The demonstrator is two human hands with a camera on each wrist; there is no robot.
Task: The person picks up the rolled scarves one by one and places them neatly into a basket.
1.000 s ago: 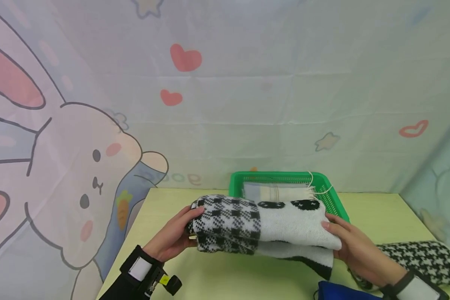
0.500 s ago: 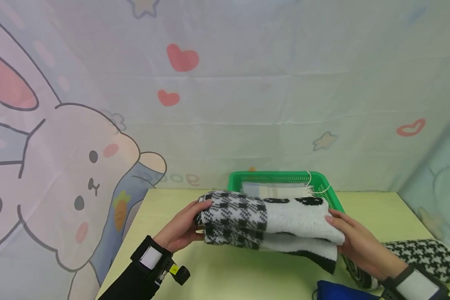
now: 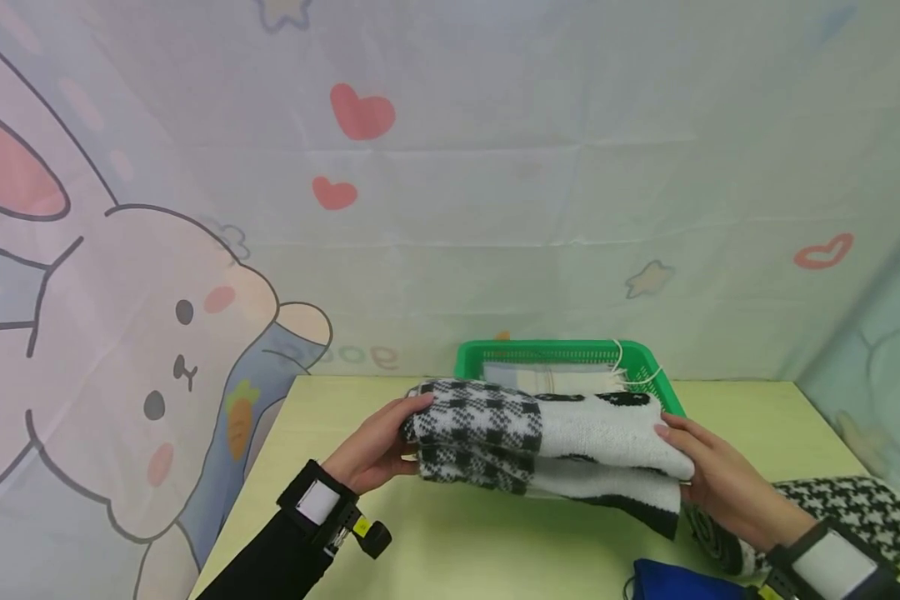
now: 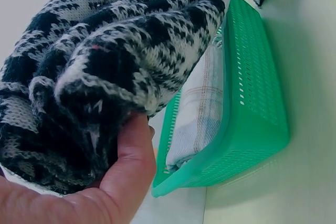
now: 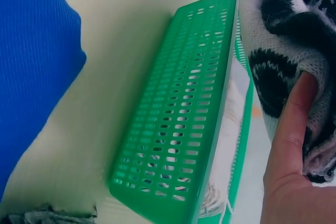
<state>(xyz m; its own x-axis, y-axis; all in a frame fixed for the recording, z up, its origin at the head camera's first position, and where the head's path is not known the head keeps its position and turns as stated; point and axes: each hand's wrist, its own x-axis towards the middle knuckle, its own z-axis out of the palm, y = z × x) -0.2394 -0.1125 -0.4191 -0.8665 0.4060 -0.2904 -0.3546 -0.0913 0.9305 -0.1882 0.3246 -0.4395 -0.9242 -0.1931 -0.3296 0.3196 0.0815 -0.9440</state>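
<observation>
Both hands hold a folded black-and-white knitted scarf point(image 3: 540, 433) in the air, in front of and partly over a green basket point(image 3: 656, 375). Its left part is checked, its right part white with black patches. The left hand point(image 3: 375, 446) grips the checked end, thumb on top and fingers beneath. At the white end, the right hand point(image 3: 727, 479) holds the fold between thumb and fingers. Seen from the left wrist, the thumb point(image 4: 131, 156) presses into the knit. Inside the basket lies a pale plaid scarf point(image 3: 555, 382) with white fringe over the rim.
A rolled black-and-white houndstooth scarf point(image 3: 855, 517) lies on the table to the right, partly behind the right forearm. Near the front edge is a blue cloth item point(image 3: 682, 581). The table point(image 3: 450, 550) is pale yellow, with a printed backdrop point(image 3: 495, 208) behind it.
The left hand and its end of the scarf have moved right and slightly up. The right hand has shifted a little to the right. Both grips stay the same.
</observation>
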